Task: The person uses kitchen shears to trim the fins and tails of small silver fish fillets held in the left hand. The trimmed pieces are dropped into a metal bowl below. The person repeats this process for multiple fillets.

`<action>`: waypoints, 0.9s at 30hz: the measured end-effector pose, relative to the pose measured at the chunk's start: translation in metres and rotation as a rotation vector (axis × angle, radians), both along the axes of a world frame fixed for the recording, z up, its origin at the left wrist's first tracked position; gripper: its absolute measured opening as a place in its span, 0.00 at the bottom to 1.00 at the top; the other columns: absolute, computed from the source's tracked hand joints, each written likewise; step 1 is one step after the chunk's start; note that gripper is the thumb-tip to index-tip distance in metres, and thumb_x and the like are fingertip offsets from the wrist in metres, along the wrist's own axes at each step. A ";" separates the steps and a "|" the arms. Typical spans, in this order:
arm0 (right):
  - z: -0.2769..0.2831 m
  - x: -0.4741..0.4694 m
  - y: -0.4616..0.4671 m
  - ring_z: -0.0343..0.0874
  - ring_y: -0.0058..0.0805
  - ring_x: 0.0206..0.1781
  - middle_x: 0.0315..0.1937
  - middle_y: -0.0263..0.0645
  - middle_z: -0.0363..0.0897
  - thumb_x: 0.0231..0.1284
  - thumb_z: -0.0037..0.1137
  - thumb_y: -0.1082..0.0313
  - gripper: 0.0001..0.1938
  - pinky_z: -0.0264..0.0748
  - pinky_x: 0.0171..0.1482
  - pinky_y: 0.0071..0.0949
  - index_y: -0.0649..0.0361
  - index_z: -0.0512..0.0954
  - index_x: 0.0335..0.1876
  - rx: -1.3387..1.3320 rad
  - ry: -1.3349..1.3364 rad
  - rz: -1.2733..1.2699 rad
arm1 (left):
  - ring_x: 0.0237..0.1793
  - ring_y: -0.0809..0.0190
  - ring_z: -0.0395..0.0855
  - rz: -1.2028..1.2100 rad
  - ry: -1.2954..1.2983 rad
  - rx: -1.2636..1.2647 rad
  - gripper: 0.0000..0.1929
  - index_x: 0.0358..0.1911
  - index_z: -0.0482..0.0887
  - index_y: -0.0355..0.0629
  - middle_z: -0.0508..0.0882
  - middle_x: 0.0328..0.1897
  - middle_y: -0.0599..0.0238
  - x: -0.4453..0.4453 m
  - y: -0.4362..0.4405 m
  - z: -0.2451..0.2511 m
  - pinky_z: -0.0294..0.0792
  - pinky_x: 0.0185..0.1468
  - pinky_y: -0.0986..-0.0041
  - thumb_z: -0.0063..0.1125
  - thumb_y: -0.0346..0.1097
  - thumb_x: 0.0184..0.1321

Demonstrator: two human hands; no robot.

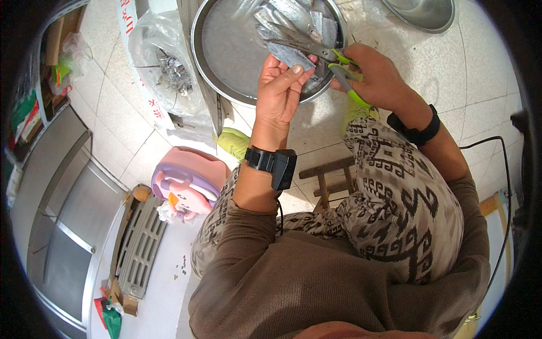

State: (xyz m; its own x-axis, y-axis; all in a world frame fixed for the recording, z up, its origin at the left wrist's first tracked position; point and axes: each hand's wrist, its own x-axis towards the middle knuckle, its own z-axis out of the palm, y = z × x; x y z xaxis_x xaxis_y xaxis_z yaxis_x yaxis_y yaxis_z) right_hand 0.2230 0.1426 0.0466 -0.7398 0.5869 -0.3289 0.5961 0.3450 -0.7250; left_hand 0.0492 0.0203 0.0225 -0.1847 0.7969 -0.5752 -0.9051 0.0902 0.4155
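Over the near rim of a round metal basin (197, 55), my left hand (281, 84) pinches a silvery piece of fish (292, 56) between thumb and fingers. My right hand (374, 76) grips kitchen scissors (324, 51) by their green and grey handles. The scissor blades are spread and lie across the upper part of the held piece in this view; whether they touch it cannot be told. Cloudy water fills the basin's left side. More cut silvery fish pieces (324, 27) rest in the basin at the upper right, partly behind the blades.
Left of the basin, a clear plastic bag (148, 42) holds dark, silvery scraps. A second metal bowl (423, 15) sits at the upper right. A pink and purple child's seat (190, 182) is by my left leg, and a small wooden stool (326, 178) stands between my legs. A black cable (504, 178) runs at right.
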 end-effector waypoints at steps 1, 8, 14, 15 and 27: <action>0.000 0.000 0.000 0.78 0.42 0.35 0.33 0.43 0.75 0.50 0.67 0.43 0.26 0.73 0.37 0.38 0.59 0.74 0.41 0.010 -0.010 0.018 | 0.54 0.57 0.81 -0.005 0.005 -0.015 0.20 0.56 0.74 0.40 0.81 0.56 0.58 0.000 0.000 0.000 0.72 0.60 0.64 0.53 0.20 0.60; -0.004 -0.004 0.005 0.78 0.45 0.35 0.31 0.43 0.75 0.49 0.66 0.56 0.18 0.72 0.36 0.40 0.59 0.73 0.39 0.122 -0.015 0.072 | 0.54 0.57 0.81 -0.062 0.022 0.011 0.20 0.57 0.73 0.39 0.82 0.55 0.57 0.004 0.001 0.003 0.73 0.60 0.64 0.53 0.20 0.60; -0.002 -0.004 0.006 0.78 0.47 0.34 0.30 0.44 0.75 0.52 0.63 0.61 0.13 0.73 0.35 0.41 0.59 0.73 0.35 0.142 -0.022 0.083 | 0.54 0.56 0.81 -0.067 0.020 0.003 0.20 0.57 0.73 0.39 0.82 0.54 0.57 0.004 0.000 0.004 0.73 0.60 0.62 0.54 0.20 0.60; -0.002 -0.003 0.006 0.78 0.47 0.34 0.30 0.44 0.75 0.52 0.63 0.61 0.12 0.73 0.35 0.41 0.59 0.73 0.34 0.142 -0.026 0.083 | 0.55 0.56 0.81 -0.073 0.019 0.001 0.20 0.57 0.73 0.39 0.82 0.54 0.56 0.004 0.000 0.004 0.72 0.61 0.61 0.53 0.20 0.60; -0.013 0.009 0.008 0.70 0.26 0.28 0.23 0.35 0.71 0.53 0.68 0.49 0.22 0.66 0.32 0.28 0.62 0.77 0.35 0.047 -0.029 -0.097 | 0.49 0.60 0.83 -0.152 0.216 -0.138 0.22 0.59 0.73 0.38 0.83 0.50 0.60 0.007 -0.001 -0.016 0.75 0.55 0.68 0.54 0.20 0.60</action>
